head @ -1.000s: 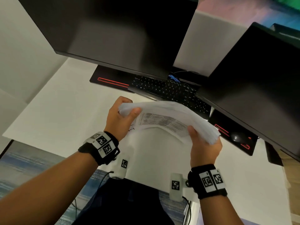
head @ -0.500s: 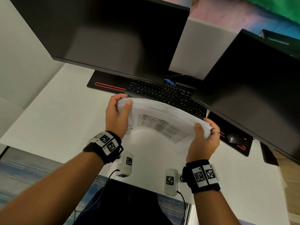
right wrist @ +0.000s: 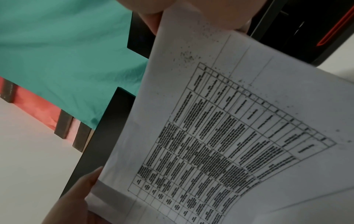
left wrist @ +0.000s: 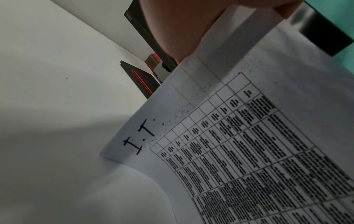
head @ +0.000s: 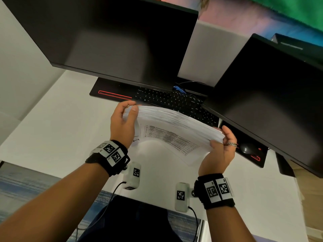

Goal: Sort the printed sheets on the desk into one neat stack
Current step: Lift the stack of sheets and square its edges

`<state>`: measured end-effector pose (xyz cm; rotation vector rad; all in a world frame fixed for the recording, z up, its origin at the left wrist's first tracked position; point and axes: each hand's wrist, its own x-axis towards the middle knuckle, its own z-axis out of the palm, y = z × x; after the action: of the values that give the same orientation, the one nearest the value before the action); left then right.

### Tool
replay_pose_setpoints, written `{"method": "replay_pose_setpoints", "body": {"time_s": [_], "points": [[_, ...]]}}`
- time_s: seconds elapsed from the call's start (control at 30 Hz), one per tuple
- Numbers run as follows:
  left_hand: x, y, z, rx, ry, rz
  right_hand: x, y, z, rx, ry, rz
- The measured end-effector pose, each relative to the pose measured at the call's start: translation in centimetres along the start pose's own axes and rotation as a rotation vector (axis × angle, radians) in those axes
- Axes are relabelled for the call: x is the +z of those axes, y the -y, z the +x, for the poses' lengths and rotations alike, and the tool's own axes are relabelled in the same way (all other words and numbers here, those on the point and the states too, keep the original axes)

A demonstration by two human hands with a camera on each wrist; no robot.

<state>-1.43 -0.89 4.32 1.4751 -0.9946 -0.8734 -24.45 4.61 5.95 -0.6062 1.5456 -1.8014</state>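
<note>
A thick stack of printed sheets (head: pixel 173 123) stands on its long edge above the white desk (head: pixel 52 123), its lower part bowing toward me. The facing sheet shows a printed table (left wrist: pixel 249 151) (right wrist: pixel 220 144). My left hand (head: pixel 125 117) grips the stack's left end, thumb on the near face. My right hand (head: pixel 221 145), with a ring on one finger, grips the right end. The sheets' lower edge rests on the desk.
Two dark monitors (head: pixel 111 41) (head: pixel 272 95) overhang the desk behind the stack. A black keyboard (head: pixel 174 102) lies on a black mat with red lines (head: pixel 111 94); a black mouse (head: pixel 246 149) sits at the right. The desk's near edge (head: pixel 148 199) is close to my wrists.
Both hands have straightened the stack from a loose bent bundle into a tighter block and stood it more upright, and the right hand has shifted its grip at the right end.
</note>
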Motion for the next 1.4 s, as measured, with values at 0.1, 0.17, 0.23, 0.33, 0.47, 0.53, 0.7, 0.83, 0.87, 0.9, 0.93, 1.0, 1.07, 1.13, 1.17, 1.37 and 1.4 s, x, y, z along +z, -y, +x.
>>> {"method": "replay_pose_setpoints", "body": {"time_s": [0.1, 0.17, 0.23, 0.33, 0.47, 0.53, 0.7, 0.83, 0.87, 0.9, 0.93, 1.0, 1.07, 1.13, 1.17, 1.37, 1.4], "points": [[0.1, -0.1, 0.1, 0.001, -0.001, 0.001, 0.2, -0.4, 0.0, 0.022, -0.039, -0.043], [0.1, -0.3, 0.1, -0.005, -0.011, -0.009, 0.4, -0.5, 0.0, 0.026, -0.056, -0.067], [0.0, -0.4, 0.3, -0.026, -0.015, -0.024, 0.8, -0.3, 0.1, 0.036, -0.073, -0.073], [-0.2, -0.5, 0.5, -0.04, -0.016, -0.075, 0.9, -0.4, 0.3, 0.035, -0.096, -0.091], [-0.3, -0.7, 0.8, -0.031, 0.002, -0.067, 1.2, -0.2, 0.7, 0.05, -0.113, -0.087], [-0.3, -0.8, 0.9, -0.032, 0.013, -0.067, 1.4, -0.1, 0.9, 0.042, -0.118, -0.095], [-0.1, -0.8, 1.0, -0.052, 0.021, -0.079, 1.1, 0.0, 1.0, -0.004, -0.15, -0.074], [0.2, -0.9, 1.1, -0.05, 0.028, -0.087, 1.5, 0.2, 0.8, 0.002, -0.139, -0.07], [0.2, -0.9, 1.2, -0.053, 0.025, -0.085, 1.7, 0.2, 0.9, 0.008, -0.135, -0.068], [0.2, -0.9, 1.4, -0.056, 0.024, -0.081, 1.8, 0.3, 0.9, 0.014, -0.138, -0.062], [0.2, -0.9, 1.5, -0.056, 0.026, -0.08, 1.7, 0.3, 1.1, 0.014, -0.143, -0.056], [0.2, -0.9, 1.8, -0.053, 0.037, -0.075, 1.5, 0.1, 1.2, 0.006, -0.154, -0.072], [0.3, -0.8, 1.9, -0.041, 0.043, -0.038, 1.5, 0.0, 1.1, -0.001, -0.145, -0.088], [0.4, -0.7, 1.9, -0.026, 0.04, 0.021, 1.6, -0.2, 1.0, -0.001, -0.123, -0.088], [0.3, -0.6, 1.9, -0.022, 0.041, 0.042, 1.6, -0.3, 1.0, 0.004, -0.125, -0.087], [-0.6, -0.3, 1.9, 0.006, 0.123, 0.045, 0.6, -0.9, 0.5, 0.0, -0.016, -0.09], [-0.9, -0.3, 1.8, 0.004, 0.167, 0.018, 0.2, -1.1, 0.5, 0.02, 0.03, -0.075]]}}
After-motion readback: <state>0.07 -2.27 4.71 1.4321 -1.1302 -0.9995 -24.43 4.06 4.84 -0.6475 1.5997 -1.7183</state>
